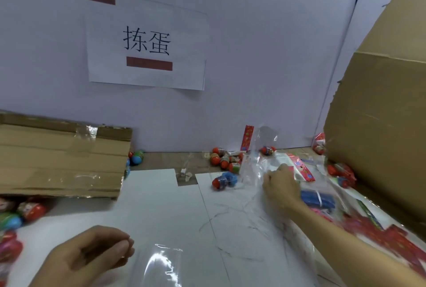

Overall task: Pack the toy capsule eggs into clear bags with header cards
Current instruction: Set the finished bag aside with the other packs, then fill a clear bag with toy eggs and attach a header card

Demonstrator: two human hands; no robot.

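A flat clear bag (161,263) lies on the white table near the front edge. My left hand (92,254) sits at its left edge, fingers curled against the thumb as if pinching that edge. My right hand (280,183) reaches to the far right and grips the crinkled plastic of a pile of clear bags (258,160) with red header cards (302,170). Capsule eggs, red, blue and green, lie in a cluster (224,160) by the wall. One blue-and-red egg (222,180) lies just left of my right hand.
A flattened cardboard sheet (62,160) covers the left side, with more eggs (23,213) under and beside it. A tall cardboard box (380,125) stands at the right. A blue bundle (318,199) and red packets (391,238) lie under my right arm. A paper sign (147,42) hangs on the wall.
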